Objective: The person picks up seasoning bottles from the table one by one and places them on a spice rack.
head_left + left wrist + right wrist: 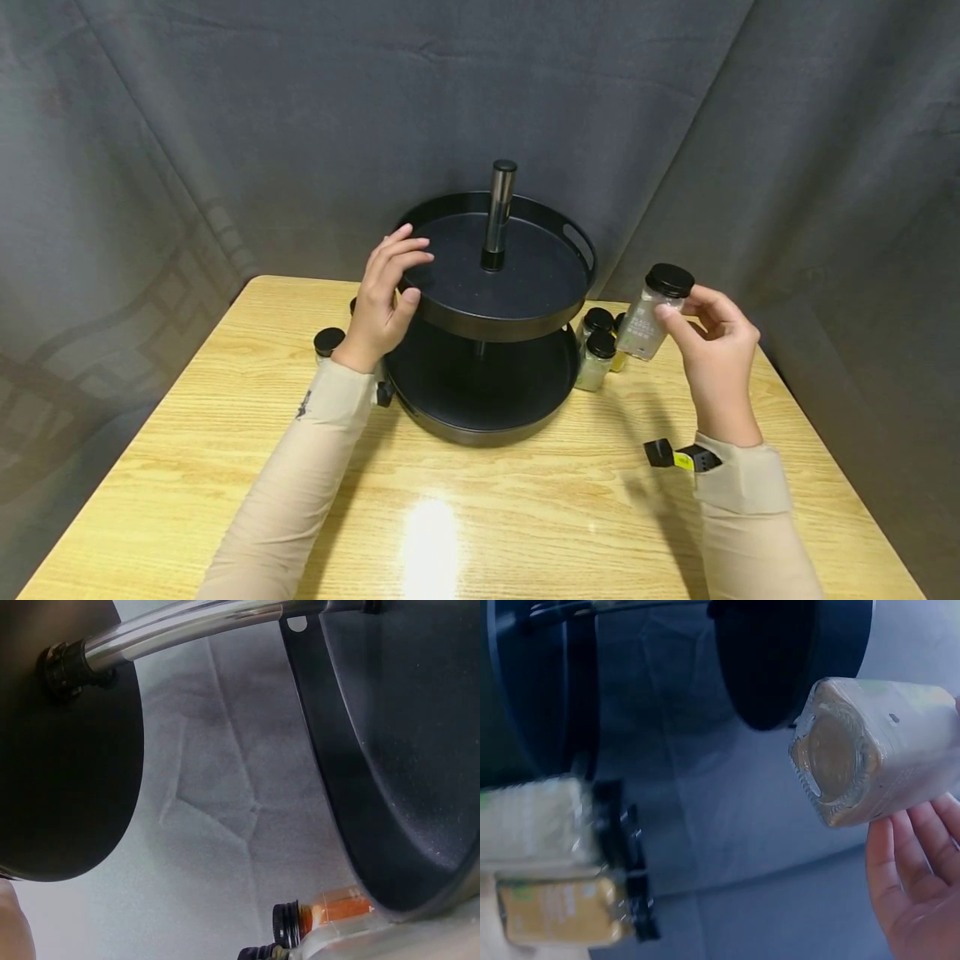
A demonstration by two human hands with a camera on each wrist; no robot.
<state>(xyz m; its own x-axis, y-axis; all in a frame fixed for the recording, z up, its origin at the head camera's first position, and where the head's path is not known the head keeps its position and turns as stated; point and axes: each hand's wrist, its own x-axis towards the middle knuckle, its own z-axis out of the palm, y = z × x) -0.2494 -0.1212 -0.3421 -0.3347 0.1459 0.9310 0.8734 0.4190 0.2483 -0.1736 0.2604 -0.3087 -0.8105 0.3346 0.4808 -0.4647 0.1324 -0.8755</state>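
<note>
My right hand point(720, 362) grips a clear spice jar point(643, 327) with a black lid, thumb in front and fingers behind. It is raised and tilted beside the two-tier black tray stand point(498, 325). In the right wrist view the jar's glass base point(832, 757) faces the camera, with fingers point(915, 855) along its side. My left hand point(384, 292) has its fingers extended by the left rim of the upper tray point(457, 292) and holds nothing. The lower tray point(480, 392) lies underneath, around the same metal post point(500, 208).
Several black-lidded jars stand right of the stand, including a pale green one point(592, 367) and a yellow one point(562, 911). Left of it, a black jar lid point(328, 340) shows beside my left wrist, and an orange-filled jar point(337, 906) is close to the lower tray. A grey curtain point(315, 125) hangs behind.
</note>
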